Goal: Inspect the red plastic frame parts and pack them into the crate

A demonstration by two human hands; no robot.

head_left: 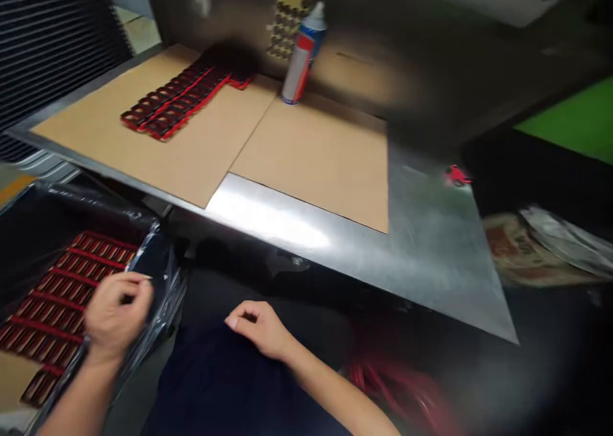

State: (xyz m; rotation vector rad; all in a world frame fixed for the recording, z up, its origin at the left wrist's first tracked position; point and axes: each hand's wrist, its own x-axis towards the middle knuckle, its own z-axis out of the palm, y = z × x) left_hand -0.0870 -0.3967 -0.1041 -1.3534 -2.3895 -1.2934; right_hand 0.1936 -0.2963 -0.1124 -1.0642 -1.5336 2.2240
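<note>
Right now, your left hand (117, 315) is curling nearly shut, pinching the edge of a black plastic liner (165, 276) beside rows of red-and-black moulded parts (62, 295) at lower left. Your right hand (256, 329) is resting half curled, holding nothing, above your dark clothing (215, 385). More red-and-black parts (172, 97) are lying on cardboard (211, 161) at upper left.

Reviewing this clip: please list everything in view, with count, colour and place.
spray can: 1, white, blue and red, upright at back
cardboard sheets: 2, tan, on metal sheet
moulded strips: several, red and black, on left cardboard
metal sheet: 1, silver, centre
black plastic bag: 1, lower left, holding rows of red-and-black parts
red cords: blurred bundle, lower right
left hand: 1, at bag's edge
right hand: 1, centre, holding nothing visible
</note>
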